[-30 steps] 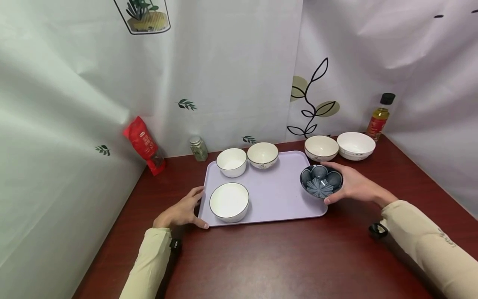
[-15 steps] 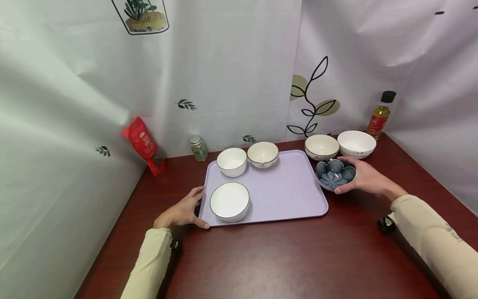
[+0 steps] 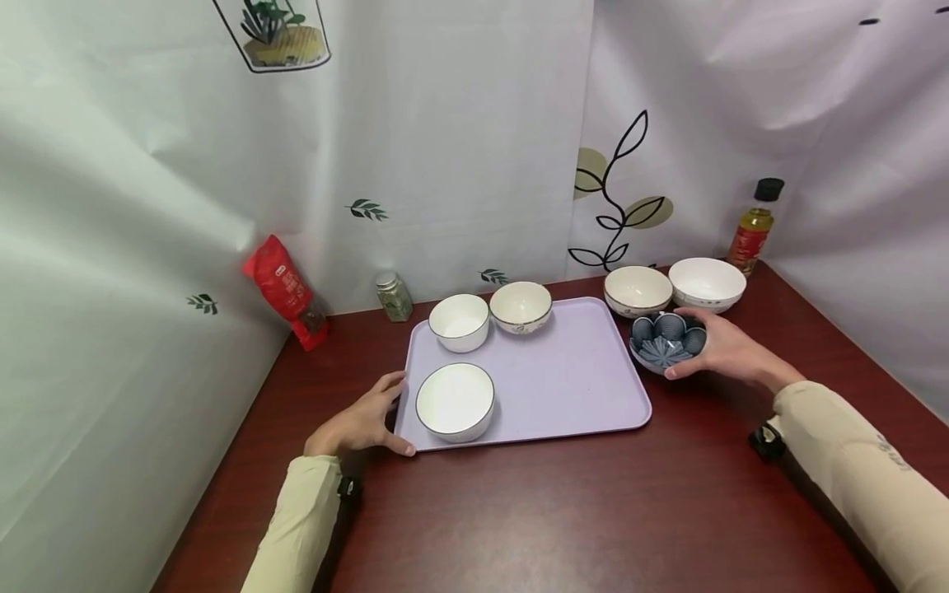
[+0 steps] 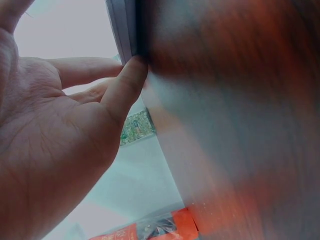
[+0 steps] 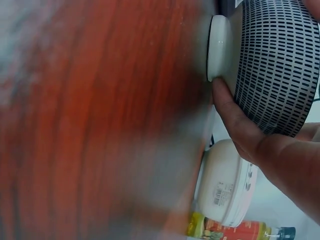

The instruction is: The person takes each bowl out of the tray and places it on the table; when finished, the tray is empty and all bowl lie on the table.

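My right hand (image 3: 722, 350) grips a blue patterned bowl (image 3: 665, 350) between thumb and fingers, just off the right edge of a lilac tray (image 3: 567, 371). In the right wrist view the dark-dashed outside of this bowl (image 5: 280, 65) faces me; its white foot is right by the tabletop, and I cannot tell whether it touches. My left hand (image 3: 359, 422) rests at the tray's front left corner, with thumb and fingertips against the edge. On the tray stand a black-rimmed white bowl (image 3: 455, 399), a smaller white bowl (image 3: 460, 323) and a cream bowl (image 3: 521, 307).
Behind the blue bowl, a cream bowl (image 3: 638, 290) and a wide white bowl (image 3: 707, 284) stand on the dark red table (image 3: 549, 511). An oil bottle (image 3: 751, 235) occupies the back right corner. A spice jar (image 3: 394, 298) and a red packet (image 3: 285, 288) lean by the curtain.
My right hand has carried the blue bowl rightward from over the tray's right edge to beside it, slightly farther back and lower. The left hand has stayed at the tray corner.
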`<state>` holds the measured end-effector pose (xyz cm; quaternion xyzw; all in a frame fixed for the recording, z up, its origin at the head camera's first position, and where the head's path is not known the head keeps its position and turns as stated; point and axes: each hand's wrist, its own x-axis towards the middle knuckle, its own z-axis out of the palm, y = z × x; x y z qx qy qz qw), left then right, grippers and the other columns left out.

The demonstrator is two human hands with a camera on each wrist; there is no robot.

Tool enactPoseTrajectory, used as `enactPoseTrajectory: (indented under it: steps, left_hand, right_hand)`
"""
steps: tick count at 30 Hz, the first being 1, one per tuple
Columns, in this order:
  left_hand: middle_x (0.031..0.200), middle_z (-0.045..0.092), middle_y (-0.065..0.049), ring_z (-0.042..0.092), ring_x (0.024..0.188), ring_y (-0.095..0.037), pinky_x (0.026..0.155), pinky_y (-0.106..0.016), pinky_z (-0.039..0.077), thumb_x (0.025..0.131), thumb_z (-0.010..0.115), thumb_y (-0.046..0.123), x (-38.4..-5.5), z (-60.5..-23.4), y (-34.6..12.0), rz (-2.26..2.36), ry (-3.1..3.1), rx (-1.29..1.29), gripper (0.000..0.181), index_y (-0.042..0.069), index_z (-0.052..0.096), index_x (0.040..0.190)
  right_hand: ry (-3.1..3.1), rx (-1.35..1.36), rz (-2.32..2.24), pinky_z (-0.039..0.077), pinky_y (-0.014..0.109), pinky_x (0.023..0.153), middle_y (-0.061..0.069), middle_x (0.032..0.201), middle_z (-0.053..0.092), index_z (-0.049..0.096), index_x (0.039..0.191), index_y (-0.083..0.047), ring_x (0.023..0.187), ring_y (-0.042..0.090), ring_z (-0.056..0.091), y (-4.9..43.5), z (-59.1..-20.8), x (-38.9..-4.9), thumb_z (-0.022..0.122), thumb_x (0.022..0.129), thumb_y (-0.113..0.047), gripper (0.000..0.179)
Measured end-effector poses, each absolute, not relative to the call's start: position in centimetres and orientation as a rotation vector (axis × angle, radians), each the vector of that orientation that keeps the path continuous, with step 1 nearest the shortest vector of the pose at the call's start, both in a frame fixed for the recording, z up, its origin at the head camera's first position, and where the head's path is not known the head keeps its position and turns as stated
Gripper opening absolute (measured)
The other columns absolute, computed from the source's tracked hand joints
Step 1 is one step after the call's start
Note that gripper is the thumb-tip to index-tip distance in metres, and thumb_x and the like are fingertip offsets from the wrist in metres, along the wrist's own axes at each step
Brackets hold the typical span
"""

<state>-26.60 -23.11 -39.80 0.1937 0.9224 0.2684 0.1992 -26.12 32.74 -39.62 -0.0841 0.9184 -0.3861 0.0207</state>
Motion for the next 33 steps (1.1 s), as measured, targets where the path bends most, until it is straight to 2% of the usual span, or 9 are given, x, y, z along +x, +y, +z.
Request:
enactPoseTrajectory:
  steps: [3,6,10,13,20,26,33]
  left_hand:
    - [0.164,0.013,-0.021,0.043,0.14,-0.051,0.114,-0.055,0.041,0.067,0.094,0.027,-26.64,-39.83,-22.98,0.761,2.57,0.53,0.121,-0.011,0.021,0.155]
    - [0.164,0.013,-0.021,0.043,0.14,-0.051,0.114,-0.055,0.041,0.066,0.094,0.027,-26.68,-39.86,-22.99,0.769,2.57,0.518,0.121,-0.01,0.021,0.155]
    - [0.164,0.013,-0.02,0.043,0.141,-0.049,0.114,-0.054,0.041,0.067,0.094,0.029,-26.7,-39.89,-22.94,0.76,2.572,0.506,0.121,-0.008,0.021,0.156]
    - [0.164,0.013,-0.02,0.043,0.141,-0.05,0.114,-0.054,0.041,0.067,0.094,0.029,-26.67,-39.91,-23.0,0.751,2.574,0.509,0.121,-0.009,0.021,0.156]
    - [0.164,0.013,-0.021,0.043,0.14,-0.051,0.114,-0.055,0.041,0.067,0.094,0.028,-26.62,-39.83,-23.06,0.755,2.577,0.529,0.121,-0.01,0.021,0.155]
    - [0.164,0.014,-0.022,0.044,0.139,-0.051,0.114,-0.055,0.041,0.066,0.094,0.027,-26.59,-39.75,-23.03,0.757,2.581,0.536,0.121,-0.011,0.022,0.155]
    - [0.163,0.014,-0.022,0.045,0.139,-0.05,0.114,-0.055,0.042,0.066,0.094,0.028,-26.67,-39.79,-22.96,0.727,2.589,0.538,0.12,-0.012,0.023,0.154]
  right_hand:
    - [2.841,-0.255,-1.203,0.037,0.029,0.097,0.029,0.135,0.052,0.034,0.147,0.006,0.122,0.04,0.049,32.77,-39.65,-26.16,0.092,0.069,-0.027,0.103]
    - [2.826,-0.24,-1.209,0.039,0.044,0.103,0.03,0.137,0.049,0.03,0.149,0.007,0.123,0.042,0.047,32.71,-39.68,-26.32,0.09,0.07,-0.027,0.105]
    - [2.811,-0.216,-1.2,0.036,0.06,0.107,0.033,0.14,0.045,0.026,0.15,0.009,0.125,0.045,0.044,32.72,-39.65,-26.46,0.09,0.071,-0.028,0.108]
    - [2.814,-0.224,-1.189,0.035,0.062,0.109,0.034,0.14,0.044,0.025,0.15,0.011,0.125,0.046,0.044,32.6,-39.62,-26.59,0.09,0.071,-0.028,0.109]
    - [2.825,-0.242,-1.167,0.036,0.056,0.107,0.032,0.14,0.045,0.025,0.15,0.01,0.126,0.043,0.045,32.47,-39.55,-26.68,0.089,0.073,-0.028,0.107]
    - [2.828,-0.265,-1.156,0.036,0.061,0.108,0.034,0.141,0.043,0.022,0.151,0.012,0.125,0.046,0.044,32.42,-39.52,-26.64,0.087,0.074,-0.027,0.108]
    - [2.841,-0.291,-1.164,0.036,0.061,0.108,0.035,0.141,0.044,0.023,0.15,0.013,0.126,0.047,0.045,32.21,-39.56,-26.48,0.086,0.075,-0.027,0.107]
